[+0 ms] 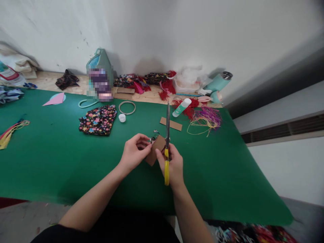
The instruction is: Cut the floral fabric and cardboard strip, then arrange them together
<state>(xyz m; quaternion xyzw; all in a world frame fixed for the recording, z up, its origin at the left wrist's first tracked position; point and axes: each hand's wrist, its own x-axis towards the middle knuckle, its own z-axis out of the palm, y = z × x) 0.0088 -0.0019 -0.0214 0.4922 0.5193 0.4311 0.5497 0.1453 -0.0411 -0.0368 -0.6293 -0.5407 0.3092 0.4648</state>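
Between my hands is a small brown cardboard piece (155, 153), held tilted above the green table, with dark floral fabric (152, 140) along its upper left edge. My left hand (135, 152) is closed, thumb and fingers pinching at that fabric edge. My right hand (173, 167) grips the cardboard from the right, thumb on its face. Yellow-handled scissors (166, 165) also hang in my right hand, blades together and pointing away from me. Beyond my hands lies a flat brown cardboard strip (171, 124), with a glue stick (182, 107) behind it.
Folded floral fabric (97, 120), a white cap (122, 117) and a ring (127, 107) lie left of centre on the green table (101, 158). Purple and yellow threads (206, 119) are at right. Along the wall stand a teal pouch (107, 67) and a bottle (219, 82).
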